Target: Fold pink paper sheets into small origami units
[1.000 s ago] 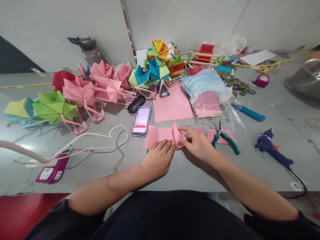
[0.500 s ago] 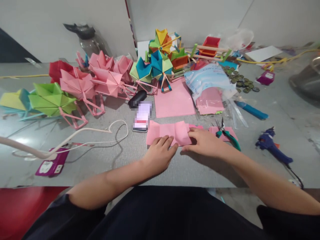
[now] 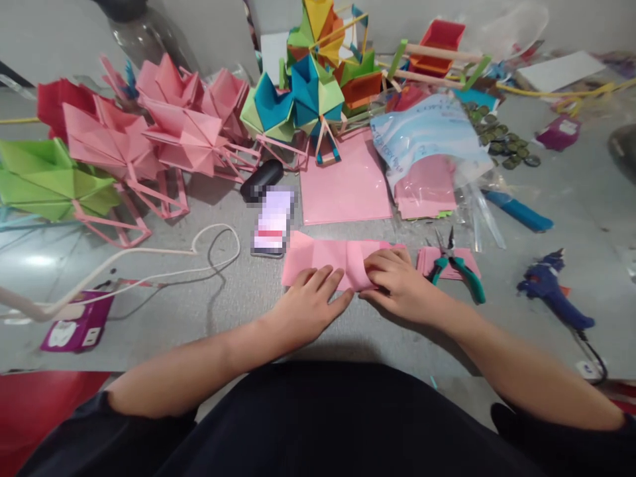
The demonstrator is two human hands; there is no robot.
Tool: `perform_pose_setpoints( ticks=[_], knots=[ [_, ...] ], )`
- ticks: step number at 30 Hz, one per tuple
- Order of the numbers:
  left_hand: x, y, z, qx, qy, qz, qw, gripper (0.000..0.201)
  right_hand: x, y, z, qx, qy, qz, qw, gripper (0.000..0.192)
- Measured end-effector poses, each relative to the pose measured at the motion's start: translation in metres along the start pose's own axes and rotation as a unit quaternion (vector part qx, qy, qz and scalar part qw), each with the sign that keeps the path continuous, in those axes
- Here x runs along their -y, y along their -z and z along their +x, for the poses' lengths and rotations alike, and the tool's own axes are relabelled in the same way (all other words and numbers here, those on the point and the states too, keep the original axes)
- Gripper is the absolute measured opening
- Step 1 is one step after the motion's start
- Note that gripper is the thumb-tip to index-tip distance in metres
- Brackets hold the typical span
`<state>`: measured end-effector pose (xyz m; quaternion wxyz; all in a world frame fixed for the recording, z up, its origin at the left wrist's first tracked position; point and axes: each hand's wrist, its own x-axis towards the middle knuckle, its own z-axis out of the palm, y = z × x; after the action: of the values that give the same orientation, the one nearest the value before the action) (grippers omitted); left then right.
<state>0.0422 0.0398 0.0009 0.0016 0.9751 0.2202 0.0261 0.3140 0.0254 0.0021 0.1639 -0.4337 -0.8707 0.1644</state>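
You're mid-crease: left hand flat and open, right hand fingers curled pressing the folded pink paper strip just right of the phone, so next probably run that fold sharp.

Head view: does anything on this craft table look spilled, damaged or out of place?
Nothing looks damaged. The table is cluttered. Small dark discs lie scattered loose near the far right, and a plastic bag lies open with pink sheets sliding out. Both hands, left hand and right hand, press flat on the pink paper strip.
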Motion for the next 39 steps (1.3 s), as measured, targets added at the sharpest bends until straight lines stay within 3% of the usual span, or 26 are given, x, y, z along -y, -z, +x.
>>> perform_pose_setpoints(
  ticks=[18,31,39],
  knots=[
    [-0.002,0.0,0.003,0.001,-0.005,0.017,1.0,0.038,-0.011,-0.013,0.005,-0.021,0.048,0.01,0.999,0.025],
    [-0.001,-0.001,0.002,0.007,-0.007,0.009,1.0,0.038,-0.006,-0.014,0.008,-0.019,0.008,0.057,0.998,0.014],
    [0.004,0.002,0.005,0.045,-0.003,-0.013,0.999,0.044,-0.001,-0.019,0.009,-0.046,-0.015,0.072,0.996,0.014]
  ],
)
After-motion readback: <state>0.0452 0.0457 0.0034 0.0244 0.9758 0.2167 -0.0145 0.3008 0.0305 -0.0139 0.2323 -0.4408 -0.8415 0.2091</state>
